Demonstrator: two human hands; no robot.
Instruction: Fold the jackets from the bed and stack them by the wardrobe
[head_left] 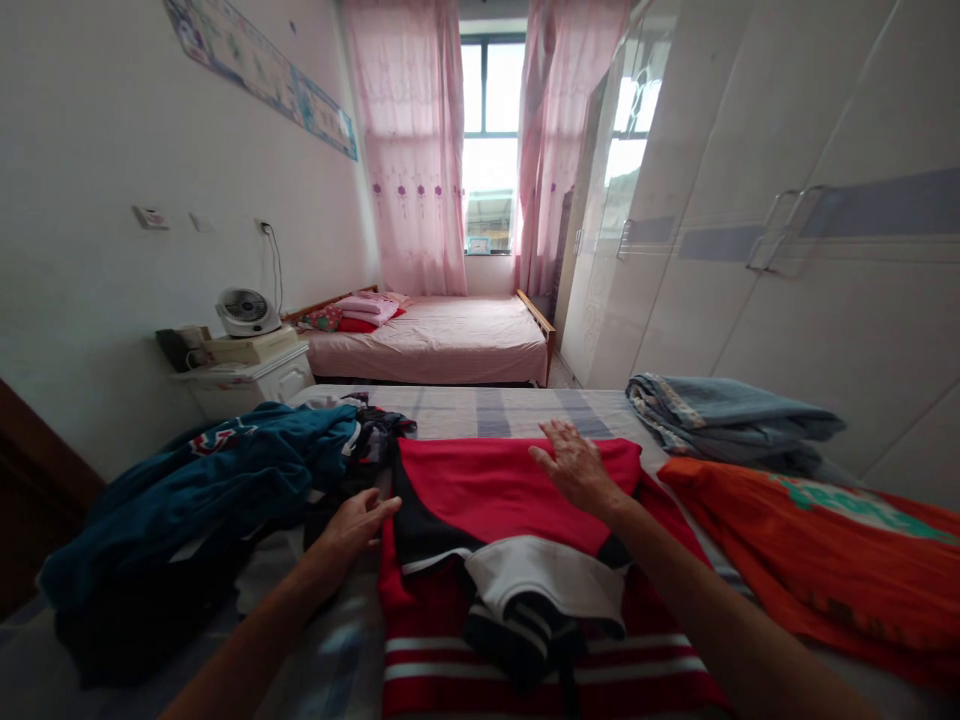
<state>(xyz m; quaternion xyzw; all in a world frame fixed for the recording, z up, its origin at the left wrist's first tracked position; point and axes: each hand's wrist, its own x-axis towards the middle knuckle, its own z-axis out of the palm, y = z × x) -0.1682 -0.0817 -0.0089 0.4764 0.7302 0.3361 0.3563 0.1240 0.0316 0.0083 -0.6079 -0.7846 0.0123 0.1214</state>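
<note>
A red, black and white jacket lies partly folded on the bed in front of me, its white collar area turned toward me and striped cuffs or trim bunched below it. My right hand, open with the fingers apart, is over the upper right part of the red cloth; whether it presses on it I cannot tell. Beside the jacket's left edge is my left hand, its fingers stretched and thumb pointing at the black panel. Neither hand grips anything.
A loose pile with a teal garment lies at left. Folded blue-grey jeans and an orange shirt lie at right. Beyond are a second bed, a fan on a cabinet, and a white wardrobe.
</note>
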